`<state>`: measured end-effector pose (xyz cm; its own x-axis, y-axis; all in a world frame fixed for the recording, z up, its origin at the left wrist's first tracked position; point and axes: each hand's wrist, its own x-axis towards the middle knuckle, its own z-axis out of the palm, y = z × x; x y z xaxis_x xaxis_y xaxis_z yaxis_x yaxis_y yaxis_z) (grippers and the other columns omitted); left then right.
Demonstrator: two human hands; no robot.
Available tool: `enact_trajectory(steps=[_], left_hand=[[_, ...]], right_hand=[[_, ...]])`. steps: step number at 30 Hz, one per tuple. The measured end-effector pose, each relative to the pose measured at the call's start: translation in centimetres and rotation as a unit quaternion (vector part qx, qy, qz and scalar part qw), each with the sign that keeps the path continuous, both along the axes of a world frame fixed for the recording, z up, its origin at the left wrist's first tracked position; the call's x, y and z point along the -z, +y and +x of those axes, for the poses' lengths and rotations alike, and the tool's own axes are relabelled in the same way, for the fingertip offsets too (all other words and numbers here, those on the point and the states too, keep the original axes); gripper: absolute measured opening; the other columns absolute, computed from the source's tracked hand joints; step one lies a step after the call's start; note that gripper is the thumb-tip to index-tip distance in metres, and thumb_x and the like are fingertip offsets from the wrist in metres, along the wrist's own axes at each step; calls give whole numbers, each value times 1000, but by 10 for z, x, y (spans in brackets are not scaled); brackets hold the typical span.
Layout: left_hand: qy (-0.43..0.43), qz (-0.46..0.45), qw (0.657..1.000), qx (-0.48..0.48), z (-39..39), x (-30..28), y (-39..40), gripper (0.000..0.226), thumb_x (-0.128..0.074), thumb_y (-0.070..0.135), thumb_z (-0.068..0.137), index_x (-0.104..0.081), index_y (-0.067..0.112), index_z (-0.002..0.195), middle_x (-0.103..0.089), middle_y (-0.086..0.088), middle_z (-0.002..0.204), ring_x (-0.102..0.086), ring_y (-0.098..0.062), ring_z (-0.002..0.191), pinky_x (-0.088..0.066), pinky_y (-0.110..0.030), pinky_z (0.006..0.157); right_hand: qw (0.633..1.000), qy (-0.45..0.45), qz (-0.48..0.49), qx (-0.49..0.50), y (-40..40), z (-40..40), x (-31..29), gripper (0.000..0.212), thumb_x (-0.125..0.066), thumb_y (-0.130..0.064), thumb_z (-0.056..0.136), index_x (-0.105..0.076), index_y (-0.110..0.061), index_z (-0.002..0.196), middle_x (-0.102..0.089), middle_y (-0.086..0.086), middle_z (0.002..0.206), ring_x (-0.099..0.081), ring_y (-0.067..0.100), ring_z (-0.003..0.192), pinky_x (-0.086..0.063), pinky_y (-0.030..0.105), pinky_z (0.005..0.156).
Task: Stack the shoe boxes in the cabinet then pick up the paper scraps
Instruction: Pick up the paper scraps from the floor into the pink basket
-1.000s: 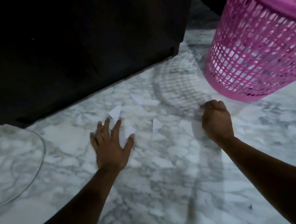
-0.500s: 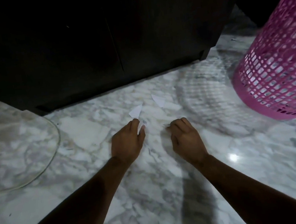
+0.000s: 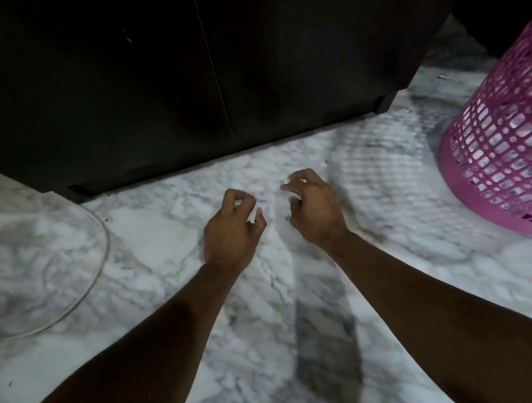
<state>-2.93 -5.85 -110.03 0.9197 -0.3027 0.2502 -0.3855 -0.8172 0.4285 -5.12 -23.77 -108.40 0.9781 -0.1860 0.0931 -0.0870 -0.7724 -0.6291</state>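
My left hand [image 3: 233,231] rests on the marble floor just in front of the dark cabinet [image 3: 174,78], whose doors are closed. Its fingers are curled around a white paper scrap [image 3: 254,214] that shows between thumb and fingers. My right hand [image 3: 315,210] is close beside it, about a hand's width to the right. Its fingers are curled down in a pinch, with a sliver of white paper scrap [image 3: 302,181] showing under them. Motion blur hides the scraps' shape. No shoe boxes are in view.
A pink plastic mesh basket [image 3: 518,148] stands on the floor at the right, casting a lattice shadow. A thin pale cable [image 3: 98,274] curves over the marble floor [image 3: 271,302] at the left. The cabinet's base runs right behind my fingertips.
Both hands moved forward toward the cabinet and onto the two scraps that lay ahead of them; fingers have curled over them. The view shifted right to left, so the basket sits farther right.
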Motion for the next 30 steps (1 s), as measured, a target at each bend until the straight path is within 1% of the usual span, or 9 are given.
enact_trajectory(steps=[3,7,10,12,14,17,20,23,30], left_hand=[[-9,-22,999,21,-1,3,0,14,-61,26,94,-66,12,98,-58,-3,96,-58,-20,60,-49,-27,52],[-5,-40,999,13,0,4,-1,8,-65,13,88,-59,13,83,-50,1,75,-49,-20,56,-47,-31,50],[3,-48,999,2,-2,1,-2,20,-68,8,79,-50,15,74,-40,6,73,-38,-16,55,-34,-23,53],[21,-49,999,5,-3,-1,-1,19,-70,10,81,-53,16,77,-47,2,86,-43,-14,57,-35,-20,55],[34,-50,998,10,-4,-2,1,16,-71,15,84,-56,18,80,-49,-1,111,-50,-13,58,-39,-16,55],[27,-51,998,11,-2,-2,3,14,-70,17,83,-56,19,78,-53,4,129,-56,-13,57,-44,-20,54],[27,-53,998,29,-1,-1,2,18,-70,13,80,-53,17,76,-60,8,110,-57,-12,63,-45,-21,55],[29,-63,997,19,-1,0,0,30,-68,8,80,-43,22,73,-52,6,90,-48,-12,61,-35,-17,54],[68,-177,979,-69,8,-13,-3,23,-70,9,75,-52,10,62,-52,-1,71,-51,-16,59,-40,-22,57]], right_hand=[[999,-35,-7,32,8,-6,1,28,-57,10,86,-79,-4,98,-72,7,105,-68,26,100,-52,26,86],[998,-25,23,49,11,-13,0,30,-54,12,83,-77,-6,90,-74,7,97,-71,26,91,-58,32,78],[998,-6,48,37,11,-28,-1,30,-53,14,86,-75,-6,88,-72,6,97,-72,22,84,-53,10,63],[998,-10,50,32,9,-38,-2,31,-52,16,85,-75,-6,87,-71,5,95,-72,19,83,-46,1,58],[998,-21,45,31,8,-45,-1,32,-53,15,82,-75,-8,85,-72,4,92,-71,19,84,-48,4,66],[998,-32,39,27,8,-52,0,32,-52,13,79,-74,-10,83,-73,2,90,-69,20,86,-57,31,76],[999,-32,35,25,8,-58,-2,31,-52,12,79,-74,-10,83,-73,2,90,-69,20,87,-58,34,77],[998,-22,47,34,8,-60,-3,32,-53,13,80,-74,-10,83,-73,1,90,-70,19,88,-57,29,78],[993,-28,86,80,1,-62,-14,31,-61,14,84,-79,-11,88,-74,-1,95,-67,9,86,-51,13,78]])
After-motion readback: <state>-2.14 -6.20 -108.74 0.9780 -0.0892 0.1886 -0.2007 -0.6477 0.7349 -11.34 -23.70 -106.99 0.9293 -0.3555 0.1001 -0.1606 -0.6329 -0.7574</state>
